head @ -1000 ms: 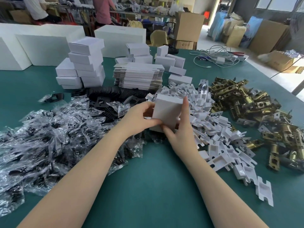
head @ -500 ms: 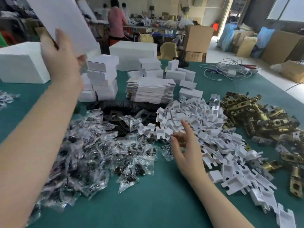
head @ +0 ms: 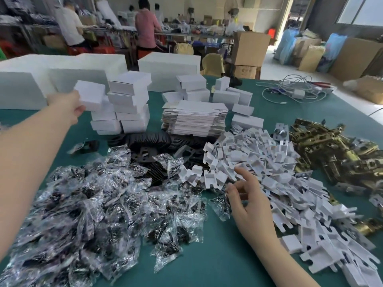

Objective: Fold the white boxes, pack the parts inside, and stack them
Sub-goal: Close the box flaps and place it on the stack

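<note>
My left hand (head: 67, 106) holds a closed white box (head: 90, 98) out at arm's length, just left of the stack of finished white boxes (head: 128, 104) and above its lower left part. My right hand (head: 247, 196) hovers with relaxed, spread fingers at the near edge of the heap of white card inserts (head: 269, 168), holding nothing. A pile of flat unfolded boxes (head: 194, 118) lies behind the inserts. Brass latch parts (head: 331, 152) are heaped at the right, and bagged screws in clear plastic (head: 93, 214) cover the left front.
Black plates (head: 153, 141) lie between the bags and the flat boxes. More white boxes (head: 232, 96) and large white foam blocks (head: 62, 75) stand at the back of the green table (head: 207, 255). Cables (head: 294, 93) lie far right. People work at benches behind.
My left hand has carried the box from in front of me up and out, then down beside the stack. My right hand let go of the box and now hovers by the inserts.
</note>
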Available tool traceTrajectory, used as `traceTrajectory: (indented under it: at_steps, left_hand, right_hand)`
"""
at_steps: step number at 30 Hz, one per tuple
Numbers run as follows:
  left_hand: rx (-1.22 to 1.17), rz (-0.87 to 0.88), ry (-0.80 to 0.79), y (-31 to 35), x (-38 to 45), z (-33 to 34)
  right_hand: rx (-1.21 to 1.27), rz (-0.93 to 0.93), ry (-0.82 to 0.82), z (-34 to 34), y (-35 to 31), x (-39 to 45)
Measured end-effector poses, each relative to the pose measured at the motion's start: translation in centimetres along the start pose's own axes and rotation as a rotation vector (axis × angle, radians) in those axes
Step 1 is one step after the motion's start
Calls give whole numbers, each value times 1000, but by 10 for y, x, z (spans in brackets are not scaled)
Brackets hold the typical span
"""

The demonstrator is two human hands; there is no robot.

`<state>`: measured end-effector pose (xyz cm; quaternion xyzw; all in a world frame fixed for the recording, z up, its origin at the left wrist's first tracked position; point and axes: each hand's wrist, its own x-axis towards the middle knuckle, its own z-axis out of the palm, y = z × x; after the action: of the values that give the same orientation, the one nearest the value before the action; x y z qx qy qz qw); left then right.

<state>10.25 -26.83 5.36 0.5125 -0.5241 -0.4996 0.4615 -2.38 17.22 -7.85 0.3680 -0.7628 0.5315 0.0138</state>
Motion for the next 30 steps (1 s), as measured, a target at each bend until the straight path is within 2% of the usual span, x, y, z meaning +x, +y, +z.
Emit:
traceTrajectory:
  at_steps: [1,4,8,14,17,18,20,22,24,27,28,30]
  left_hand:
    - [-98,-61,2,0,-2,9]
    - [-77,-105,-54,-3,8,20]
    - [-99,-148,-16,-14,24,26]
    - [-96,-38,-91,-25,27,31]
    - [25,18,-183,-31,17,29]
    - [70,49,-165,-33,13,29]
    - [117,130,31,-30,0,30]
    - [157,265,307,-17,-19,30]
    - [207,573,440,0,-48,36]
    - [97,1202,376,17,-96,63]
    - [72,1345,299,16,-114,78]
    - [190,1464,43,11,-146,107]
  right_hand:
    - [-2,3,-1,0,-1,0]
    - [-7,20,-5,1,1,0]
    - [-24,52,-4,0,4,2]
    - [-79,63,-10,1,5,2]
    - [-92,74,-14,1,3,3]
    - [-97,77,-15,1,3,3]
    - [-119,78,-22,1,2,4]
    - [-143,80,-36,2,1,4]
    - [-171,78,-53,3,0,4]
    - [-258,23,-84,5,-5,4]
    - [-286,0,-93,5,-7,4]
    - [-317,-31,-104,5,-10,3]
